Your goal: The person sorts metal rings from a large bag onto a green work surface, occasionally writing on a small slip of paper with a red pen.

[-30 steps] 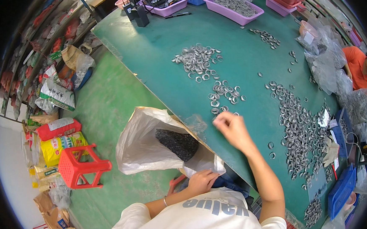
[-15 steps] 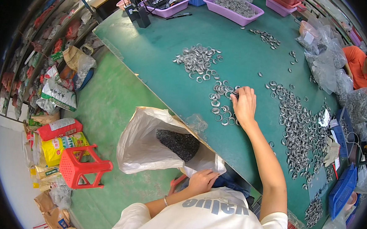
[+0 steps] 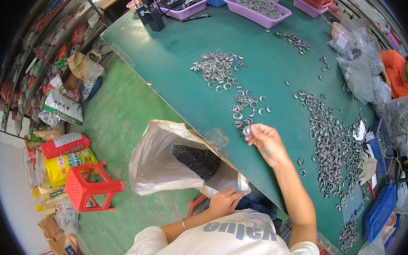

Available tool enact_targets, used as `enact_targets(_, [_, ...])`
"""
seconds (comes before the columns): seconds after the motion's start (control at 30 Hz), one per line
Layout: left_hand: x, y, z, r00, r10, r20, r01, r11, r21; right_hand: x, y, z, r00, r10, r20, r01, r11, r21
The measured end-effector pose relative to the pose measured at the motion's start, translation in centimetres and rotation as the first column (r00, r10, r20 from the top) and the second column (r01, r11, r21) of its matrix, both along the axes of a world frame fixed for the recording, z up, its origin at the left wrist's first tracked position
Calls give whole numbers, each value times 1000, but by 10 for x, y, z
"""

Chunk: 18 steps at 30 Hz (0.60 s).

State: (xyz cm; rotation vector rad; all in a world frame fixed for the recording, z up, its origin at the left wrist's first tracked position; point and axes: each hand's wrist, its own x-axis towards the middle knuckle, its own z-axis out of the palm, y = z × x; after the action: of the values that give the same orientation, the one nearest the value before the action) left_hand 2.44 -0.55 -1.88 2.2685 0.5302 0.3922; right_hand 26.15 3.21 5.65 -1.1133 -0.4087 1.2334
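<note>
The left hand [image 3: 225, 201] is closed on the edge of the bag [image 3: 164, 165], probably to keep its mouth open just under the bench [image 3: 179, 70] edge. The right hand [image 3: 266, 140] has its fingers pinched together on some rings [image 3: 247, 129], with loose rings lying just beyond it. Half a second ago it lay flat on those rings; now it is drawn back toward the bag.

Green table [image 3: 179, 74] strewn with metal rings [image 3: 217, 67] and purple trays [image 3: 258, 4].
</note>
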Motion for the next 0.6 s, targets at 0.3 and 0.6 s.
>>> enact_targets(0.3, [-1, 0, -6, 1000, -4, 16, 4, 1000, 8, -54, 8, -1, 401, -13, 916, -234, 965, 116])
enact_targets(0.6, [-2, 0, -6, 1000, -12, 23, 11, 1000, 4, 40, 22, -29, -141, 38, 989, 376, 926, 18])
